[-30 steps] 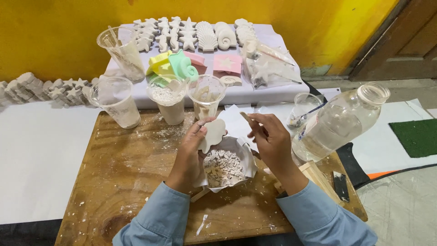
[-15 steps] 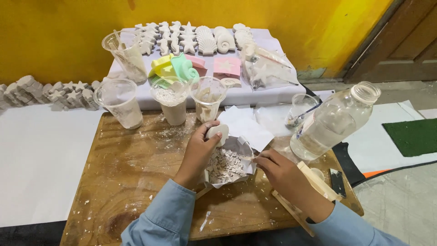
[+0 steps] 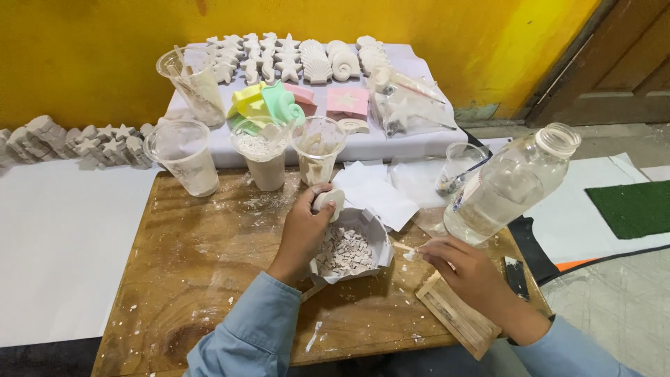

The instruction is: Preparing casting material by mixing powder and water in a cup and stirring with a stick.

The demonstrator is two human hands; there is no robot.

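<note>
One view, from the head: our left hand (image 3: pixel 301 234) grips a small round white plaster cast (image 3: pixel 328 201) just above the crumpled paper of white plaster chips (image 3: pixel 347 250), its flat face turned toward 2 o'clock. Our right hand (image 3: pixel 466 269) pinches a thin stick (image 3: pixel 405 248) at the paper's 3 o'clock edge, long axis running 9 to 3, tip pointing toward 9. A clear plastic bottle (image 3: pixel 508 185) leans toward 2 o'clock beside it on the wooden table (image 3: pixel 188 258).

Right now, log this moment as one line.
left hand: holds white plaster cast over paper of plaster chips | right hand: pinches thin stick on wooden table | water bottle beside
</note>
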